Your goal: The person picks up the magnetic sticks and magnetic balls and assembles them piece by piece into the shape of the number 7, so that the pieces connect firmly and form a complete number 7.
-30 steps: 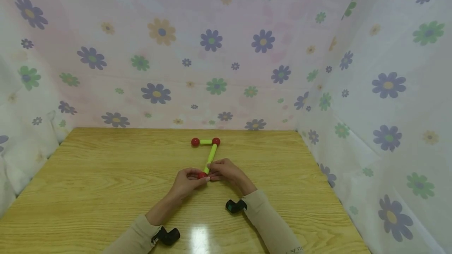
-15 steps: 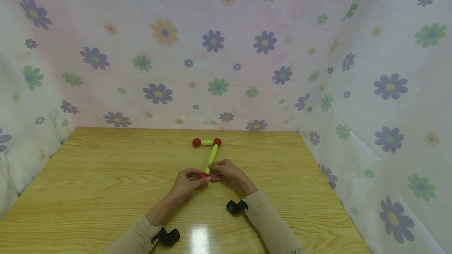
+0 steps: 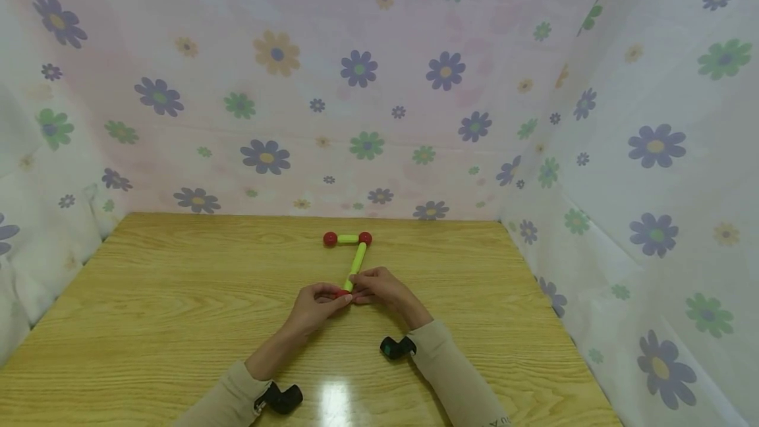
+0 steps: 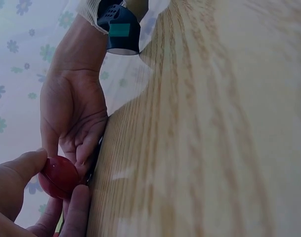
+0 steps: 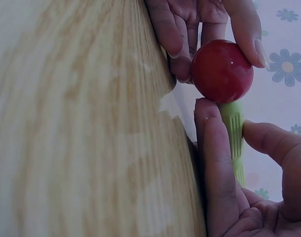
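Note:
Between the thumb and fingers of my left hand (image 3: 314, 308) is a red ball (image 5: 222, 71), gripped just above the wooden table. A longer yellow-green ribbed rod (image 5: 234, 129) meets this ball, and my right hand (image 3: 388, 292) pinches the rod close to that end. In the head view the rod (image 3: 358, 259) slants away to a second red ball (image 3: 365, 238). From there a short yellow-green rod (image 3: 348, 239) runs left to a third red ball (image 3: 330, 239). The left wrist view shows the held ball (image 4: 60, 177) with fingers of both hands around it.
The wood-grain table (image 3: 178, 308) spreads out on both sides of the hands. Flower-patterned cloth (image 3: 320, 124) hangs behind it and along its sides. A small black device (image 3: 281, 398) sits at each wrist.
The near red ball shows slightly less, as the left thumb covers more of it. Both hands stay in nearly the same place, and the camera view has shifted a little.

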The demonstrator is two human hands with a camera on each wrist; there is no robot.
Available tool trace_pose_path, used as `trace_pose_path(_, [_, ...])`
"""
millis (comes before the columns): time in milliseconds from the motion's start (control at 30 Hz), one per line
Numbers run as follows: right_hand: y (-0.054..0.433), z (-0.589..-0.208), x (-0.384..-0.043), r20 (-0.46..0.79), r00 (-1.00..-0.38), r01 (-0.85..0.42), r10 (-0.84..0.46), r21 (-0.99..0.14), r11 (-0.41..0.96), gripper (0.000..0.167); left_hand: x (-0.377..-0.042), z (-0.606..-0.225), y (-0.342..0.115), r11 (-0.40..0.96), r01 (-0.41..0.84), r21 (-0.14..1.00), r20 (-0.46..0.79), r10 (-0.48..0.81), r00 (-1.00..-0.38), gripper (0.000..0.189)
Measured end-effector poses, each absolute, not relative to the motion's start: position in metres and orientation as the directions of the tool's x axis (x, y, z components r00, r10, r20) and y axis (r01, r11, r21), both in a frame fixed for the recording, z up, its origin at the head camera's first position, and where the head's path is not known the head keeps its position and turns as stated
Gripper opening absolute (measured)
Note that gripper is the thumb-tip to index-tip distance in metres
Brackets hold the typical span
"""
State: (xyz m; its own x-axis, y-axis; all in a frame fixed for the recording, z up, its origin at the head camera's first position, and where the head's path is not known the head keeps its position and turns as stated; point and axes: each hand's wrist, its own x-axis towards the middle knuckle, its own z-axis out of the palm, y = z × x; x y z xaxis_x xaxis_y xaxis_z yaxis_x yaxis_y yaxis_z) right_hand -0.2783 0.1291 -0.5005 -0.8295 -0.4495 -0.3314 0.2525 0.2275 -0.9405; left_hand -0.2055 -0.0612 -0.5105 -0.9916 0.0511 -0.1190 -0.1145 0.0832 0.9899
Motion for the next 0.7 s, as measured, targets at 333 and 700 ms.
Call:
trace_pose_path(333, [0.1290, -0.5041, -0.2799, -0.325, -0.825, 0.245, -0.462, -0.943, 0.226, 0.036, -0.2061, -0.5125, -0.0620, 0.075, -0.118, 0.990, -0.123, 0.055, -0.991, 0.031])
trace_pose_path(700, [0.1311, -0.5050, -0.2773, -0.319, -0.818, 0.233, -0.479, -0.945, 0.231, 0.033, -0.2026, -0.5085, -0.0635, 0.069, -0.134, 0.989, -0.139, 0.070, -0.988, 0.036])
